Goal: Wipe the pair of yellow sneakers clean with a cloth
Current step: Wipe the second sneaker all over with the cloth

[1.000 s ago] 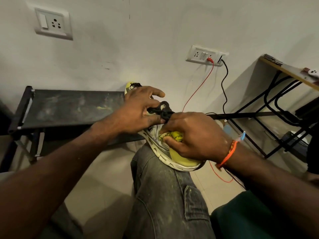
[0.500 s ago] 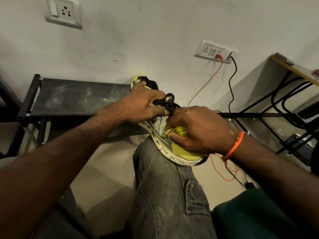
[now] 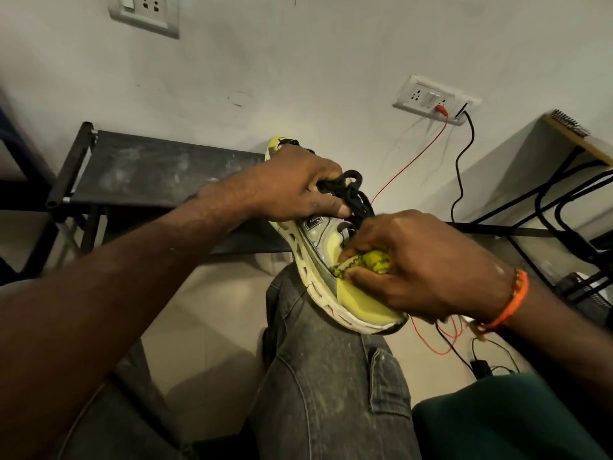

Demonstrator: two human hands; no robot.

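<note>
Furthest left of the sneaker stands a black folding rack (image 3: 159,174), its dusty top streaked with pale yellow smears and set against the wall; it sits behind and to the left of the sneaker and takes no part in the work just now. Next comes the left hand (image 3: 292,184), reaching across to clamp the heel half of the yellow sneaker (image 3: 331,257); its fingers (image 3: 326,171) are curled over the collar and the thumb presses the side near the black laces (image 3: 356,197), which I take to be a bracing hold, so the shoe cannot twist under rubbing. The sneaker itself rests sole-down on the person's raised knee (image 3: 318,343) in grey jeans, tilted with the heel up toward the wall and the toe down toward the right; the knee seems to serve as a prop, giving a firm base and bringing the side panel up to view. Only this one shoe of the pair can be seen. Right of the sneaker's middle, the right hand (image 3: 428,263) grips a bunched yellow cloth (image 3: 368,262) with a dark stitched edge; the fingers are closed tightly round it and press it onto the upper just ahead of the laces. An orange wristband (image 3: 512,302) circles that wrist; red and black cables (image 3: 444,333) trail on the floor right of the sneaker's toe.
</note>
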